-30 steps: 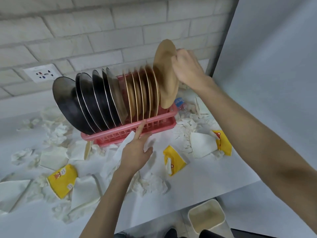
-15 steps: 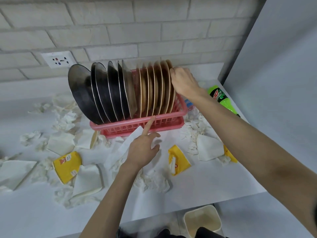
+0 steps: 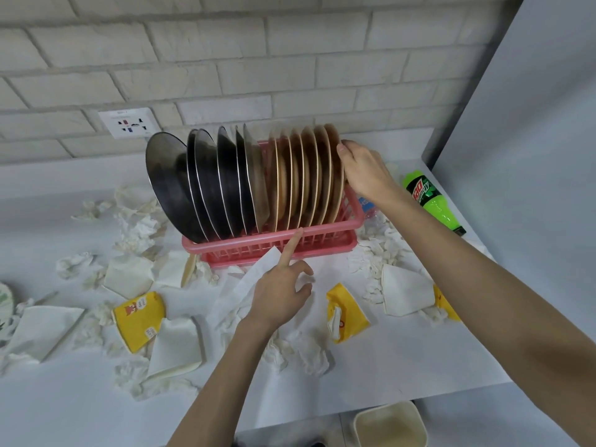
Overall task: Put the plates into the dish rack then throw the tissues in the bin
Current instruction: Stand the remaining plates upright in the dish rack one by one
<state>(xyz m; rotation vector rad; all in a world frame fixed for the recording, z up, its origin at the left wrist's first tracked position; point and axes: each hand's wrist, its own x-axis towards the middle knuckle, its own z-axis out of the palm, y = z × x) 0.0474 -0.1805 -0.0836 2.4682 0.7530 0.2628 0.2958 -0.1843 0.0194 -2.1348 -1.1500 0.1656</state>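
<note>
gripping the rightmost tan plate [image 3: 332, 133] in the pink dish rack [image 3: 322, 243] was the right hand [image 3: 364, 171], while the left hand [image 3: 277, 291] touched the rack front with one straight finger.

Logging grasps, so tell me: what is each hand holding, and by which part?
Right hand grips the end brown plate by its upper rim. Left hand rests on a tissue, forefinger touching the rack; a grip cannot be told.

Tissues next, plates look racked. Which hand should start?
Probably left. The left hand lies on a tissue sheet at the dish rack front, crumpled tissues right beside its wrist. The right hand is up on the last wooden plate, fingers over its rim.
</note>
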